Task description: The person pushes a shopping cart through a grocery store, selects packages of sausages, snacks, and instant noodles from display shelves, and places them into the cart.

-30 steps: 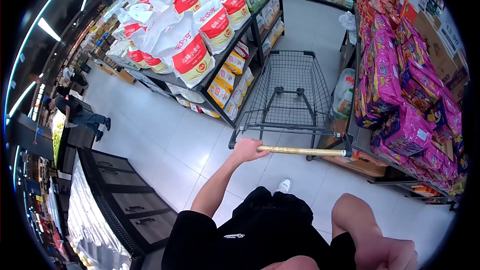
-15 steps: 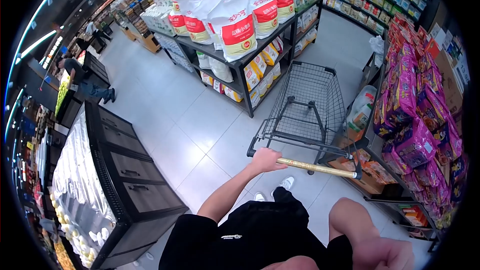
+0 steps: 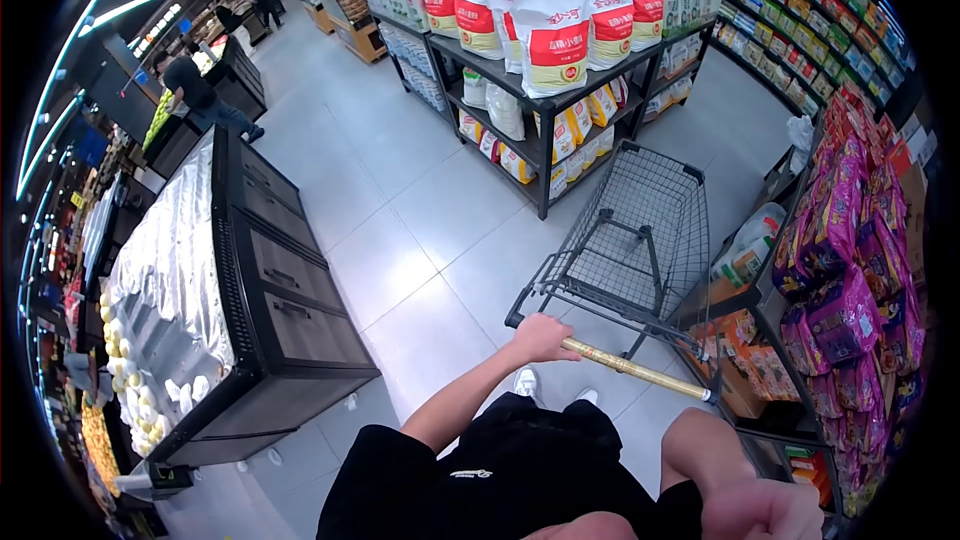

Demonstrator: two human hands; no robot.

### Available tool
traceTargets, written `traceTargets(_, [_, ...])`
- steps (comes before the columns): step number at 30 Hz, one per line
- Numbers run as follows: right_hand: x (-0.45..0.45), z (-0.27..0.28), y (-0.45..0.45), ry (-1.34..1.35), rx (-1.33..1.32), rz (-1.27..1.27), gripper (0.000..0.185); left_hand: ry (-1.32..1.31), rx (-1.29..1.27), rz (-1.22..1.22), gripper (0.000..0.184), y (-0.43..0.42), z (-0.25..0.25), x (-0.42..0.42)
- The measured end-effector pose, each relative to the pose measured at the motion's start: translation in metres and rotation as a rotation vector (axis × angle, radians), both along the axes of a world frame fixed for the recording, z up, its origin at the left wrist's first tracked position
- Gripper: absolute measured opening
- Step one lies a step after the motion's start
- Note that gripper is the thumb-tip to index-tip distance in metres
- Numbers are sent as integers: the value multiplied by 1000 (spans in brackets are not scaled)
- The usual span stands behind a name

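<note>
Shopping cart (image 3: 645, 215) stands on the tiled floor, basket pointing away, just ahead of the left hand (image 3: 543, 338). That hand is wrapped closed round the gold handle (image 3: 637, 370) near its left end — the rest of the bar runs bare to the right. The right hand (image 3: 765, 513) is raised at the body's side, off the handle; blur hides whether it holds anything. The basket sits between the near corner of the black shelf (image 3: 545, 175), topped with red-and-white bags (image 3: 553, 35), and the left edge of the stand with purple packs (image 3: 830, 240). Compared with a second ago, the left grip is unchanged — but the handle, nearly level then, now slants down rightward.
</note>
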State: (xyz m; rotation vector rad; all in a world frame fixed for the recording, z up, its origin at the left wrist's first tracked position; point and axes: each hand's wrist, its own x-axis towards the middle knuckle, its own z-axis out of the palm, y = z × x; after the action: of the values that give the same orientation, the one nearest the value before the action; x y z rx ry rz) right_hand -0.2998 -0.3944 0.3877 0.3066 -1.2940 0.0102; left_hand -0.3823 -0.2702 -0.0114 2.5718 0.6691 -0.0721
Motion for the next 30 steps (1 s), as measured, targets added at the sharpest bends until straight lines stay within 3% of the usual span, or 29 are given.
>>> traceTargets(11, [44, 4, -97, 10, 140, 100, 40, 60, 5, 131, 55, -68, 8, -44])
traceTargets(16, [104, -15, -148, -78, -74, 149, 36, 91, 26, 189, 56, -109, 12, -47])
traceTargets(17, [121, -48, -165, -26, -164, 81, 50, 92, 25, 207, 56, -119, 9, -53])
traceTargets(18, [145, -62, -187, -232, -604, -79, 49, 69, 61, 231, 51, -129, 4, -53])
traceTargets(19, [153, -108, -196, -186, -786, -428, 45, 87, 58, 239, 51, -142, 5, -56])
traceTargets(20, [167, -117, -193, -365, -983, -191, 19, 84, 50, 256, 51, -155, 8, -56])
traceTargets(22, [172, -205, -207, -406, -1558, -237, 8, 86, 46, 286, 51, -174, 11, -54])
traceTargets(24, [166, -290, -228, -653, -1596, -618, 11, 96, 24, 318, 51, -200, 11, -60])
traceTargets(26, [181, -316, -260, -1113, -1239, -1008, 22, 107, -3, 358, 54, -219, 14, -58])
traceTargets(30, [182, -361, -308, -1007, -1402, -957, 24, 116, 2, 445, 55, -272, 16, -59])
